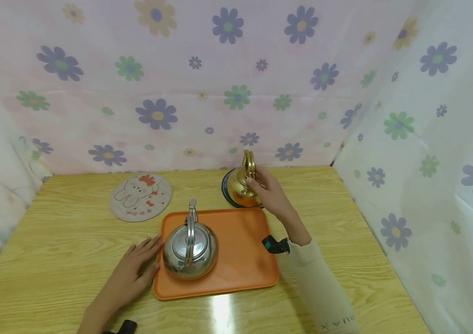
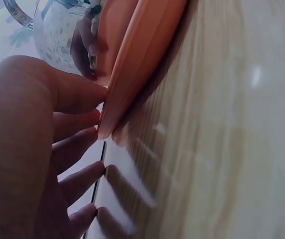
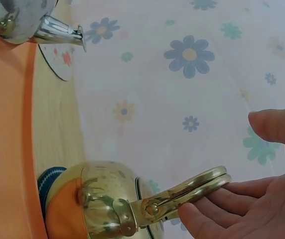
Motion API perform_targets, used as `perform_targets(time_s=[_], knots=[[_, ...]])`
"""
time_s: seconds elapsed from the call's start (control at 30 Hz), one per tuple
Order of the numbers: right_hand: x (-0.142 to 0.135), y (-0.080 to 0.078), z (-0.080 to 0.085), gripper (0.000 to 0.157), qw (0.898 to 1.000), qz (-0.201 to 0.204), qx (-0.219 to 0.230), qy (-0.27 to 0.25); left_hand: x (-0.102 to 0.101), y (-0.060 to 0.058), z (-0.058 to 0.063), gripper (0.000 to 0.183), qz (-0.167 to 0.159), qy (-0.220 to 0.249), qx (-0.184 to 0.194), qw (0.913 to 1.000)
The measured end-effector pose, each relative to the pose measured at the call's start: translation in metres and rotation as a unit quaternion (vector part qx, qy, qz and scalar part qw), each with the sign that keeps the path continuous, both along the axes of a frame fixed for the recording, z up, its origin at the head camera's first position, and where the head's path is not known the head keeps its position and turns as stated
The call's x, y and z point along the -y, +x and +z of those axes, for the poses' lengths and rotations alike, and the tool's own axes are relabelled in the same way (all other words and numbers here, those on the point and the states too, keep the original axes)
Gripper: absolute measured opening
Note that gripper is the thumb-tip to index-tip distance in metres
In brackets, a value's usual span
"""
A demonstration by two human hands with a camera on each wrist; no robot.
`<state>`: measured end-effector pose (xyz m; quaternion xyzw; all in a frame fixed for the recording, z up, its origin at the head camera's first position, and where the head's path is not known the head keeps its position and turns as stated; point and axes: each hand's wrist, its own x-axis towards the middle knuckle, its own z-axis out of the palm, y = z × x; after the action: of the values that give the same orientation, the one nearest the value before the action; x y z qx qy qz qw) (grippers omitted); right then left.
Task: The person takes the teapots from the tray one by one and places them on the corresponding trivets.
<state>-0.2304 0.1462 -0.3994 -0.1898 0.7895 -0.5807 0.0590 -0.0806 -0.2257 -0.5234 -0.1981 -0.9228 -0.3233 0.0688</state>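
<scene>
A gold kettle stands on a dark blue round mat behind the orange tray. My right hand is at its raised handle; in the right wrist view the fingers lie relaxed against the handle, with the thumb held well apart. On the tray's left half sits a silver kettle, its handle up and its spout toward the back. My left hand touches the tray's left edge with thumb and fingertips, fingers spread and nearly straight. The left wrist view shows the fingertips at the rim.
Behind the tray on the left lies a round pale mat with a rabbit drawing. The wooden table meets a flowered curtain at its back edge, and more curtain hangs along the right side.
</scene>
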Motion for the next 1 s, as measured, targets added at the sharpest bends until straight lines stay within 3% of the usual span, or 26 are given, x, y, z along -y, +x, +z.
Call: perform_targets(time_s=[0.27,0.6,0.8,1.0], knots=[[-0.009,0.02,-0.003,0.06,0.999,0.016,-0.04,0.011,-0.002,0.001,0.008,0.042,0.011,0.017,-0.022,0.9996],[-0.022,0.05,-0.019,0.06,0.989,-0.002,-0.087,0.118,-0.006,0.0,0.019,0.038,0.015,0.047,-0.047,0.9977],[-0.03,0.06,-0.03,0.062,0.984,0.052,-0.105,0.138,-0.012,0.005,0.03,0.037,0.037,0.083,-0.056,0.9943],[-0.034,0.071,-0.04,0.069,0.969,0.11,-0.1,0.196,-0.021,0.008,0.037,0.041,0.067,0.165,-0.073,0.9813]])
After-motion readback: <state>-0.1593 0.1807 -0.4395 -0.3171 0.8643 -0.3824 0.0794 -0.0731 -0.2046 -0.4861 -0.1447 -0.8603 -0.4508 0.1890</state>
